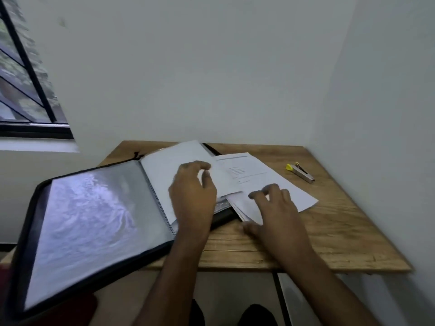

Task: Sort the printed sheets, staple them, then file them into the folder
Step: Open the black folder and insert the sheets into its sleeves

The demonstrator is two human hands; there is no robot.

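1. Wooden surface (329,231), set in a corner: it carries the open folder (94,220), a loose fan of printed sheets (270,180) and a stapler (302,172).

2. Folder: black-edged display book, spine running from near-centre to far-left. Its left leaf of clear sleeves overhangs the near-left edge of the surface; its right leaf shows a white page (169,161).

3. Printed sheets: they lie just right of the folder's right leaf, their left edge tucked against or slightly under it. Their long axis slants from near-left to far-right.

4. Your left hand (191,191): resting on the folder's right leaf, fingers loosely curled near the page's outer edge. Whether this grip pinches the page I cannot tell; motion blur hides the fingertips.

5. Your right hand (275,208): spread on the near corner of the sheets, fingers apart and relaxed, pressing rather than pinching.

6. Key relation: the sheets lie directly under your right hand, which is nearer; the folder opening lies to their left.

7. Stapler: far-right, well apart from both hands, behind the sheets.
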